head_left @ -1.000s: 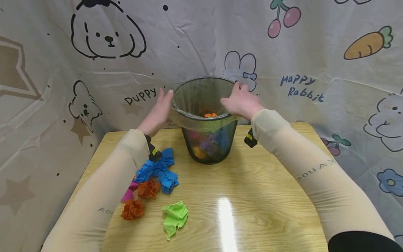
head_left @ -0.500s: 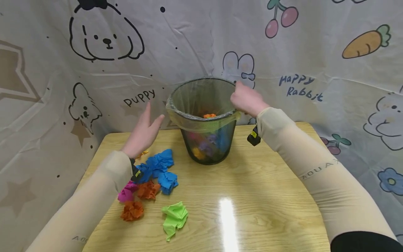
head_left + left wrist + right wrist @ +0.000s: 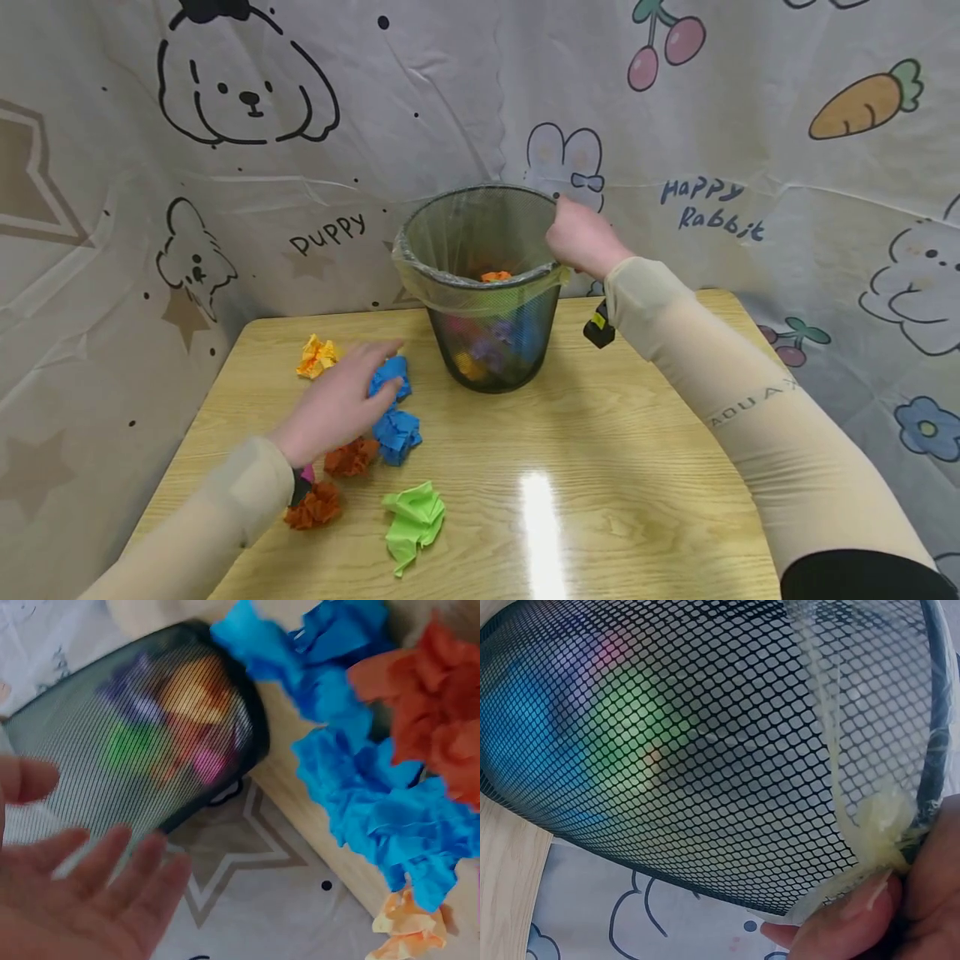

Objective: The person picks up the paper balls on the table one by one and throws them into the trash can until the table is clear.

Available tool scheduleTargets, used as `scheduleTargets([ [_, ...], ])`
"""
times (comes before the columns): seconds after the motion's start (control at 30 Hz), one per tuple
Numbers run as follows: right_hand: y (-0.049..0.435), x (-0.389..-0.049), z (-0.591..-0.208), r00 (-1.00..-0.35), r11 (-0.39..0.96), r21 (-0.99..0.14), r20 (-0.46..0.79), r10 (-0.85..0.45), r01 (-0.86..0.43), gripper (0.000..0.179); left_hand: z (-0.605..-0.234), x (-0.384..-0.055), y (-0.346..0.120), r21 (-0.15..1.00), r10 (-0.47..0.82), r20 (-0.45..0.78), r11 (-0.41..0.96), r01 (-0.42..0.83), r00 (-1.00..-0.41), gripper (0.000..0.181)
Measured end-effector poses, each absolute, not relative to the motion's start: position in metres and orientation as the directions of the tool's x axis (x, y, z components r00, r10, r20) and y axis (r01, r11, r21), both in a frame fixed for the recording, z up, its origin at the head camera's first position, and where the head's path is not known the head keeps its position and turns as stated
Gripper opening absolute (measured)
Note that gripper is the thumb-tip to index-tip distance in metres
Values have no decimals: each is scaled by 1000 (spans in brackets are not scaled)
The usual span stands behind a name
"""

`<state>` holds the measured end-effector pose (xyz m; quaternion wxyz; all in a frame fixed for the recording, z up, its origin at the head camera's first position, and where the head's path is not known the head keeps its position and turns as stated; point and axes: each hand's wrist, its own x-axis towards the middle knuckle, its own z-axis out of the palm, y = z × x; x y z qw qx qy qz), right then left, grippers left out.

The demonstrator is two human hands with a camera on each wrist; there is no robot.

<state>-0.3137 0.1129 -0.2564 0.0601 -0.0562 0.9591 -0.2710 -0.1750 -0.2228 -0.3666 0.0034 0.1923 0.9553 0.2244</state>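
A black mesh wastebasket (image 3: 495, 358) stands upright at the back of the table, lined with a thin yellowish plastic bag (image 3: 480, 298). Colourful crumpled paper lies inside, with an orange piece (image 3: 496, 276) visible through the opening. My right hand (image 3: 588, 239) grips the basket's right rim, and in the right wrist view its thumb pinches a bunched bit of the bag (image 3: 885, 825) there. To the left, my left hand (image 3: 337, 408) hovers above crumpled blue paper (image 3: 397, 435), fingers spread and relaxed, holding nothing. It partly covers the blue pieces and a magenta one.
A yellow paper ball (image 3: 317, 357) lies near the table's back left. Rust-orange paper balls (image 3: 315, 505) and a light green crumpled paper (image 3: 414, 521) lie nearer the front. A printed cloth (image 3: 450, 100) hangs close behind the wooden table (image 3: 622, 467).
My left hand has left the basket's left rim and come down leftward over the blue paper. My right hand has closed its fingers on the right rim and bag edge. The basket stays put.
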Motion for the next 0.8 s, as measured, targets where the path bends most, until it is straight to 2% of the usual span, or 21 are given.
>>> scheduleTargets([
  [0.17, 111, -316, -257, -987, 853, -517, -86, -138, -74, 70, -376, -155, -220, 338, 547, -31, 794, 506, -837, 64],
  [0.33, 110, -317, -258, -987, 858, -508, -87, -135, -72, 70, -380, -133, -211, 312, 659, -151, 739, 597, -737, 74],
  [0.53, 109, -318, -258, -987, 866, -495, -91, -136, -74, 69, -385, -111, -198, 379, 711, -296, 701, 605, -638, 90],
  [0.8, 111, -317, -255, -984, 878, -468, -82, -160, -104, 67, -403, -99, -190, 365, 724, -373, 690, 626, -580, 101],
])
